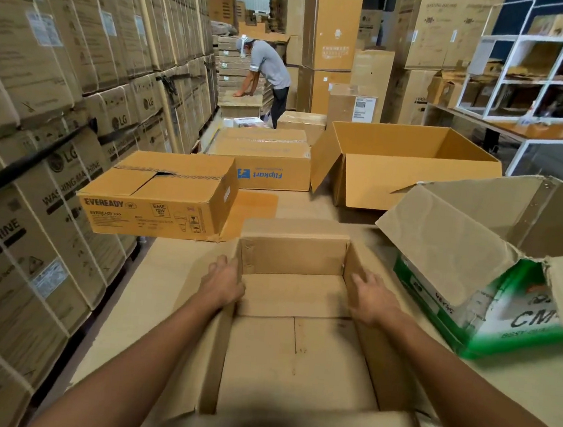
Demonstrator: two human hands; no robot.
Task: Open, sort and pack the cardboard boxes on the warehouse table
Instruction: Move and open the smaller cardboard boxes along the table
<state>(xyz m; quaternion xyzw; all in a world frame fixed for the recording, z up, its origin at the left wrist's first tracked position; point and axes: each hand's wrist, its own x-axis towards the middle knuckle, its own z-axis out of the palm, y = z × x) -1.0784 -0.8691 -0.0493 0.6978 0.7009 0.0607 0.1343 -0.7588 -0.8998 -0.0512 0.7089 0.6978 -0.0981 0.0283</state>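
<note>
1. Cardboard fills the scene: an open, empty, plain brown cardboard box (297, 352) is sitting at the near end of a pale warehouse table (149, 290), directly in front of the person wearing the camera.
2. Both bare forearms are reaching forward to the box's far corners.
3. The left hand (223, 281) is gripping the top edge of the box's left wall, fingers curled over it.
4. The right hand (373, 301) is pressing flat against the right wall from inside, fingers extended and loose rather than clenched.
5. A closed tan Eveready carton (157, 198) is resting to the left, jutting past the table's edge.
6. A shut brown Flipkart box (271, 164) is lying beyond it, its blue logo upside down.
7. A large open yellow-brown carton (410, 177) is standing further back on the right.
8. A torn green and white box with raised flaps (486, 284) is sitting just right of the empty box.
9. Stacked LG washing machine cartons (60, 106) are lining the left side.
10. Another person in a grey shirt (266, 74) is bending over boxes in the distance.
</note>
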